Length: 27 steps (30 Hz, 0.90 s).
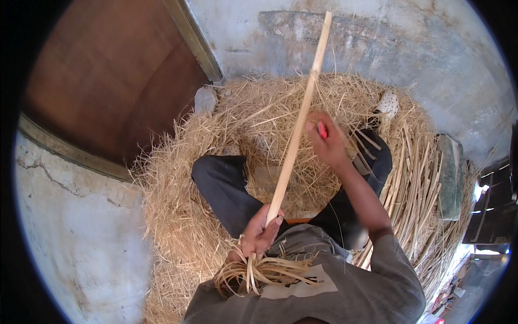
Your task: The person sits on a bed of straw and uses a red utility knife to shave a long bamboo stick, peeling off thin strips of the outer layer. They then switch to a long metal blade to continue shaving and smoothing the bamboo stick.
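Across the person's lap, angled up toward the wall [377, 46], runs a long pale stick [299, 124]. Left hand [261, 232] grasps it near the bottom, thumb laid over; I lose the lower end inside the fist. Below that hand, a loose tangle of thin strips [261, 272] spreads over the grey shirt [372, 297]. Whether strips and stick are one piece, I cannot tell: the palm covers the place where they would meet.

Right hand [330, 143] is just right of the stick's middle, fingers curled round a red object [322, 129]. Only a small part shows; I cannot identify it, nor tell whether it touches the stick.

Dark trousers [221, 181] are bent at both knees. Straw-like shavings [178, 216] partly bury two pale, holed shoes [388, 103]; the left one barely shows. At right, a pile of long slats [413, 183] lies beside a greenish slab [450, 178]. Lens rim cuts off the brown door [108, 75]; clutter at lower right is too small to sort.
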Motion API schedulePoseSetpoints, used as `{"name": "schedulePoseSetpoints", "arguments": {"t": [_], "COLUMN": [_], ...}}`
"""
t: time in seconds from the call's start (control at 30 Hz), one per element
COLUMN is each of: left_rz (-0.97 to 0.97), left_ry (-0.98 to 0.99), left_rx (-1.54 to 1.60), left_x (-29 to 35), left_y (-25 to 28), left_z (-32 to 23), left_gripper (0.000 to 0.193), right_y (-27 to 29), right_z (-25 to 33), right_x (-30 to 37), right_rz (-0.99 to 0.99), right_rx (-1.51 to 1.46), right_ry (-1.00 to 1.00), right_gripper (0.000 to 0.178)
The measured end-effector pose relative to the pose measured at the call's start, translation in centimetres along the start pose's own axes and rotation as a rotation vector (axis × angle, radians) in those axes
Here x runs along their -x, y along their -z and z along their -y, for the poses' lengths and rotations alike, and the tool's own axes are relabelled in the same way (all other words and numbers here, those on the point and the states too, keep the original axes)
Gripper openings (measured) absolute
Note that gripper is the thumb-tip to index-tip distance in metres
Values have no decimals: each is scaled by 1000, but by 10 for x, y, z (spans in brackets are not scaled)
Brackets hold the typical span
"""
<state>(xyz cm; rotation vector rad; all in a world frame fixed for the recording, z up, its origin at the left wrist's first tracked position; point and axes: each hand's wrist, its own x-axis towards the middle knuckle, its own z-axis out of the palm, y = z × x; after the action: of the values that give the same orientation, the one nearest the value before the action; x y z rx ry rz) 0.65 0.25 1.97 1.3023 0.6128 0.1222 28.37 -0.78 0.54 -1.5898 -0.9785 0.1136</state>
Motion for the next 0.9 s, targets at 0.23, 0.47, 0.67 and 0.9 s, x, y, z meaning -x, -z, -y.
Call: {"name": "schedulePoseSetpoints", "arguments": {"t": [0.23, 0.47, 0.67, 0.9], "left_rz": [110, 117, -43, -92], "left_ry": [-19, 29, -91, -69], "left_rx": [2, 12, 95, 92], "left_x": [13, 19, -3, -10], "left_y": [0, -3, 5, 9], "left_z": [3, -1, 14, 12], "left_gripper": [15, 16, 18, 15], "right_y": [46, 79, 37, -15], "right_z": [-36, -53, -31, 25], "right_x": [-78, -131, -68, 88], "right_rz": [-391, -164, -76, 450], "right_rx": [-21, -464, 48, 313], "right_ry": [106, -355, -99, 206], "right_gripper": [22, 30, 34, 58]}}
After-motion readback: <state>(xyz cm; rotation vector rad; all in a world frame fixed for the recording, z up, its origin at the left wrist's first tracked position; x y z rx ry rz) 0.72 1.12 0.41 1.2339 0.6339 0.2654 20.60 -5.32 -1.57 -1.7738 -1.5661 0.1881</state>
